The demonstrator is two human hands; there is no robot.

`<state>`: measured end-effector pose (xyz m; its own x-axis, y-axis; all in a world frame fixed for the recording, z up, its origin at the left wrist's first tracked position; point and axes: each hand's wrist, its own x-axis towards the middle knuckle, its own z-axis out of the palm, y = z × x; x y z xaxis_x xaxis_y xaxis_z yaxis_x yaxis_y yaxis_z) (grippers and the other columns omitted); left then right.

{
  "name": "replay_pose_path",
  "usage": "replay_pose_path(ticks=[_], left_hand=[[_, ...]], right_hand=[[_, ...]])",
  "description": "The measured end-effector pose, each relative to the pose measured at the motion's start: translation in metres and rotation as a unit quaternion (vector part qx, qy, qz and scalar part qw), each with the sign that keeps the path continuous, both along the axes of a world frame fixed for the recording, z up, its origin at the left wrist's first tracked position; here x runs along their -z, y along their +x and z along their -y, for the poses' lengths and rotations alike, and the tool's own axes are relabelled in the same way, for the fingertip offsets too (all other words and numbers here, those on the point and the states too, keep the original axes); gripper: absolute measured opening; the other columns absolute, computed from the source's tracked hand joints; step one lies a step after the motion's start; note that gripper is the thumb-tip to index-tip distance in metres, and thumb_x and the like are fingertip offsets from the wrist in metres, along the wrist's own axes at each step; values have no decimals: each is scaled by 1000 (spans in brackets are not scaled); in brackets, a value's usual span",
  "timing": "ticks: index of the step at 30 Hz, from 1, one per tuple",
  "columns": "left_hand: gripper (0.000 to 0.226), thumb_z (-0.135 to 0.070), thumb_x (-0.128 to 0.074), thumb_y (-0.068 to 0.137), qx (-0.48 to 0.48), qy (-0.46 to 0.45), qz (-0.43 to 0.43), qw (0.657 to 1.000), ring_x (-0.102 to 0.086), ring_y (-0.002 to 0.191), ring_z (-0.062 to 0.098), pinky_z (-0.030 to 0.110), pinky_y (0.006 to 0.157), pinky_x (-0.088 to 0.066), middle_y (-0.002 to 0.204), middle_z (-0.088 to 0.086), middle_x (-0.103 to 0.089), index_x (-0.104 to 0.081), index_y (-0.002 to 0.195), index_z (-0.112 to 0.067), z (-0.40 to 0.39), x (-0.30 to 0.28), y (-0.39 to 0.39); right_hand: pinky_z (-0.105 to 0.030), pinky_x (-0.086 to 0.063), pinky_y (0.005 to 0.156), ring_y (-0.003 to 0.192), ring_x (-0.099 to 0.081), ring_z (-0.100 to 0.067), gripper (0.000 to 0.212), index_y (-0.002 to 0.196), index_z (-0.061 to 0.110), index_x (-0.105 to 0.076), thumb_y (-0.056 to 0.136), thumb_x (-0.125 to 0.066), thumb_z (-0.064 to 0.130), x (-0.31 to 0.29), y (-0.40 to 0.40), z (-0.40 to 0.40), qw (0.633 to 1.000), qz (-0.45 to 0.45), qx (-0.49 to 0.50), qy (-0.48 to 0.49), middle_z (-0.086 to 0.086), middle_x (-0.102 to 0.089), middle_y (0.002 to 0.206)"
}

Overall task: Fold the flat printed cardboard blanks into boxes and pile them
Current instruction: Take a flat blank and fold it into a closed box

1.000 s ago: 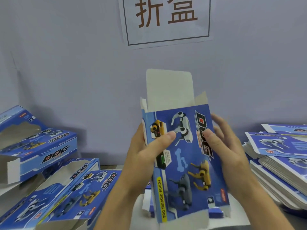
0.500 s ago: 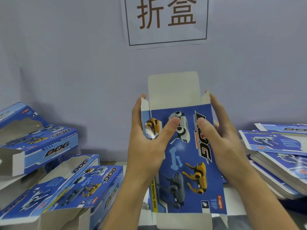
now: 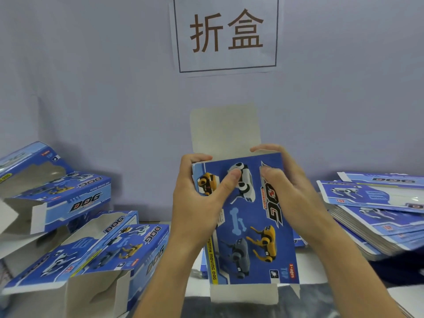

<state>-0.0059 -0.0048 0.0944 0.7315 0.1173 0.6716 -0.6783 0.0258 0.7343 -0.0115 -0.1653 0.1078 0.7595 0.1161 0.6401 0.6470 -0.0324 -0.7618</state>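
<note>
My fingers have slid up and curled over the side flaps of the blue printed cardboard box (image 3: 250, 226). Left hand (image 3: 197, 203) grips its left edge, thumb across the front. Right hand (image 3: 291, 193) grips the right edge, thumb likewise.

Flat blanks (image 3: 378, 216) cut off right.

Even, cool, fairly bright light fills the scene with a bluish cast. Soft shadows fall on the wall (image 3: 91, 88) behind the folded boxes (image 3: 68, 198) at left, and a dark shadow lies under the flat blanks (image 3: 376, 216) at right. The upright box flap (image 3: 224, 129) looks smeared, its edges soft. The wide-angle lens stretches the edges of the view, where detail is slightly blurred.
</note>
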Motion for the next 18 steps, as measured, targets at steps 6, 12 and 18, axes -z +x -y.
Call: replay_pose_path(ticks=[6,12,18], left_hand=[[43,-64,-48,81,-6,-15,3,1000,-60,63,-7,8,54,-47,67,-20,-60,-55,104,-28,-1,-3,-7],[18,-24,-47,94,-17,-74,-39,996,-45,52,9,24,46,-40,57,-4,-44,-57,78,-24,-2,-12,-8],[52,-22,-44,77,21,-116,-4,993,-47,62,19,28,51,-44,81,-6,-60,-46,124,-44,-6,-11,-7]], right_hand=[[-43,-56,88,94,-68,-26,45,109,35,-65,92,-35,64,-12,-8,-10,999,1,30,38,-6,-70,100],[-24,-41,41,52,-49,-21,24,97,22,-60,85,-48,39,-13,-7,-19,996,3,65,54,-7,-49,61],[-55,-51,72,76,-54,-44,55,128,44,-47,76,-47,26,-6,-1,-21,992,36,45,110,-18,-61,106]])
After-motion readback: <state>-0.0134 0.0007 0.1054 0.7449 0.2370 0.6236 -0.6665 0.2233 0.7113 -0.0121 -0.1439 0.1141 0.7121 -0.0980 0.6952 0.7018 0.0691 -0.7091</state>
